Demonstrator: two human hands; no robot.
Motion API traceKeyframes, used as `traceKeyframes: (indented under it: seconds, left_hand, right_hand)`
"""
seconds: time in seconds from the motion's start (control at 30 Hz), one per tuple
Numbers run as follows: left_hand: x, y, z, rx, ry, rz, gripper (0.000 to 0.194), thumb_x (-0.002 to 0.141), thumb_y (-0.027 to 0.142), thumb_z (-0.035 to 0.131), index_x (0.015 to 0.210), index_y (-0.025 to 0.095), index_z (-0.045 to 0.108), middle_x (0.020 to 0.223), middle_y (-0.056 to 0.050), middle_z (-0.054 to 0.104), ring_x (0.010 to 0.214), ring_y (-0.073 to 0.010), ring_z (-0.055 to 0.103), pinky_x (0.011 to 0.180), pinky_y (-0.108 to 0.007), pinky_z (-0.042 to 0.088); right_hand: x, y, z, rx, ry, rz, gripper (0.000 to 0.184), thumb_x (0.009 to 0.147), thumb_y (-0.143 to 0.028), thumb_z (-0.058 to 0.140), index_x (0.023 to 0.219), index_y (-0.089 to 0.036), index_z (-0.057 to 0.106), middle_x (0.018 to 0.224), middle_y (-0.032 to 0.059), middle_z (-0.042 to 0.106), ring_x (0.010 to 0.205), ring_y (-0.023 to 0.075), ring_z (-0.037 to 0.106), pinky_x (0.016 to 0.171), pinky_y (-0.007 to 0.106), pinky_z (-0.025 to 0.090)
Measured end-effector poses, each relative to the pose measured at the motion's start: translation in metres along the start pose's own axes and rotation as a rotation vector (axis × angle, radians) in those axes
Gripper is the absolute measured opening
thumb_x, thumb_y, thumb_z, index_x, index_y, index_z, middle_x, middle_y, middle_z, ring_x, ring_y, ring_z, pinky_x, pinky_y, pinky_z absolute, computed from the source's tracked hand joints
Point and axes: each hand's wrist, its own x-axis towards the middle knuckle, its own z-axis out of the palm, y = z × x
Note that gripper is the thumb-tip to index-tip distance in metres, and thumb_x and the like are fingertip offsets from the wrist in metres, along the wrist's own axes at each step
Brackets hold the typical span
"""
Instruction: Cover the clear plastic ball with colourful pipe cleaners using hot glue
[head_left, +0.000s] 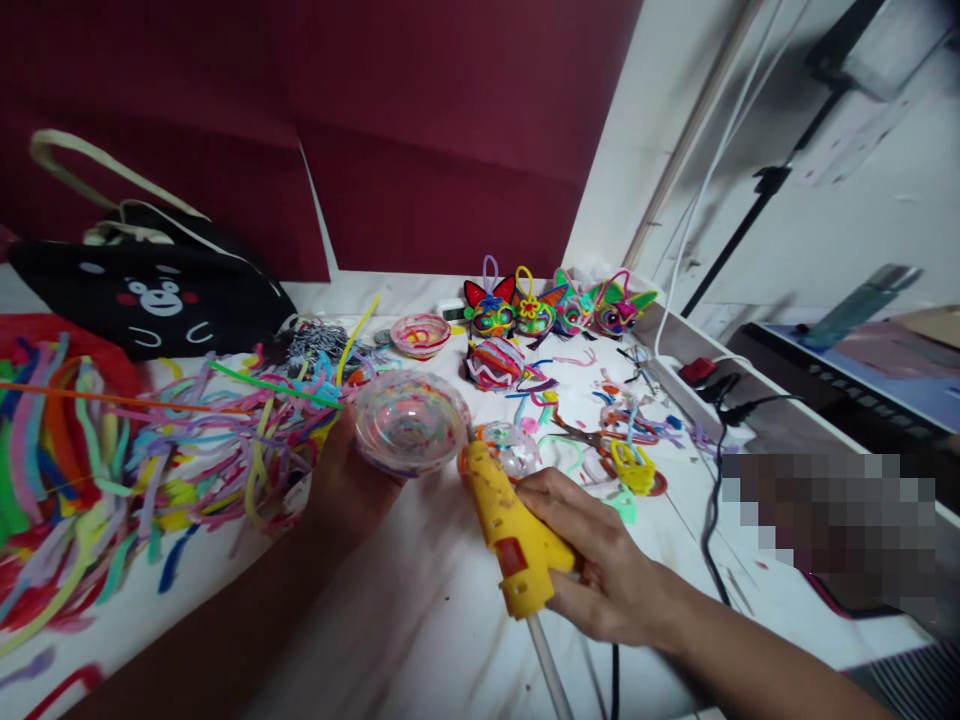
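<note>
My left hand (346, 482) is closed around a clear plastic half-sphere (410, 421) streaked with colours, holding it just above the white table (420, 610). My right hand (600, 560) grips a yellow glue gun (510, 525) with a white glue stick out of its back; its nozzle points at the half-sphere's right edge. A second clear dome (511, 447) lies on the table right behind the nozzle.
A heap of coloured pipe cleaners (135, 450) covers the left side. Several pipe-cleaner masks (555, 308) stand at the back, with a small bowl (420, 334), scissors (581, 433) and scraps around. A black bear bag (150, 295) sits back left. Cables and a power strip (697, 385) run along the right.
</note>
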Motion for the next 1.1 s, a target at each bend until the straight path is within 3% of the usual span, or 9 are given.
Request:
traceKeyframes:
  seconds: [0.2,0.4,0.57,0.7,0.8,0.93,1.0,1.1]
  left_hand:
    - [0.004,0.002,-0.006,-0.032,-0.031,-0.073,0.074,0.082,0.069,0.078,0.134,0.018,0.068,0.132,-0.012,0.078,0.121,-0.0349,0.074,0.093,-0.045,0.068]
    - [0.004,0.007,0.000,-0.058,-0.100,-0.100,0.058,0.090,0.061,0.074,0.132,0.022,0.071,0.115,-0.006,0.084,0.092,-0.0271,0.080,0.067,-0.032,0.068]
    - [0.002,0.009,-0.001,-0.052,-0.132,-0.170,0.061,0.094,0.057,0.071,0.143,0.023,0.062,0.119,-0.007,0.083,0.101,-0.0318,0.080,0.072,-0.044,0.072]
    - [0.001,0.006,-0.009,-0.037,-0.226,-0.156,0.083,0.079,0.072,0.080,0.144,0.023,0.061,0.129,-0.012,0.079,0.116,-0.0356,0.077,0.086,-0.043,0.071]
    - [-0.001,0.003,-0.012,0.002,-0.289,-0.122,0.087,0.067,0.065,0.093,0.140,0.027,0.065,0.133,-0.008,0.078,0.119,-0.0321,0.076,0.095,-0.037,0.068]
    - [-0.003,0.001,-0.015,0.018,-0.297,-0.119,0.092,0.067,0.042,0.100,0.148,0.031,0.058,0.127,-0.005,0.081,0.115,-0.0278,0.077,0.096,-0.031,0.067]
    - [-0.002,0.001,-0.015,0.017,-0.292,-0.116,0.093,0.068,0.041,0.100,0.149,0.032,0.056,0.123,-0.004,0.082,0.112,-0.0257,0.079,0.092,-0.028,0.067]
    - [-0.001,0.004,-0.015,0.006,-0.278,-0.114,0.078,0.072,0.047,0.097,0.141,0.032,0.063,0.118,-0.001,0.084,0.107,-0.0229,0.080,0.086,-0.026,0.069]
  right_hand:
    - [-0.002,-0.002,0.001,0.053,-0.031,-0.024,0.045,0.091,-0.019,0.068,0.136,-0.016,0.062,0.109,0.0130,0.065,0.093,0.0234,0.065,0.077,0.035,0.062]
    - [-0.001,0.003,-0.003,0.046,-0.006,0.003,0.044,0.093,-0.020,0.070,0.136,-0.017,0.064,0.111,0.0133,0.066,0.095,0.0232,0.065,0.079,0.035,0.060]
    - [-0.001,0.004,-0.003,0.055,0.009,0.010,0.038,0.093,-0.021,0.071,0.130,-0.017,0.066,0.109,0.0131,0.065,0.094,0.0234,0.064,0.079,0.036,0.060]
    - [0.000,0.002,-0.003,0.054,0.036,0.031,0.033,0.093,-0.018,0.070,0.126,-0.018,0.067,0.108,0.0121,0.065,0.092,0.0227,0.063,0.077,0.034,0.060]
    - [0.001,0.002,-0.003,0.057,0.058,0.015,0.030,0.093,-0.019,0.070,0.123,-0.018,0.067,0.108,0.0121,0.064,0.092,0.0229,0.063,0.075,0.034,0.060]
    - [-0.001,0.002,-0.004,0.054,0.048,-0.022,0.036,0.094,-0.025,0.072,0.129,-0.019,0.065,0.110,0.0132,0.066,0.094,0.0249,0.065,0.078,0.037,0.061]
    - [-0.001,0.001,-0.004,0.053,0.029,-0.017,0.038,0.095,-0.025,0.071,0.131,-0.018,0.065,0.108,0.0134,0.067,0.092,0.0247,0.066,0.076,0.036,0.061]
    - [-0.001,0.000,-0.003,0.065,-0.001,-0.035,0.040,0.095,-0.027,0.071,0.134,-0.018,0.064,0.107,0.0133,0.067,0.093,0.0249,0.067,0.077,0.036,0.061]
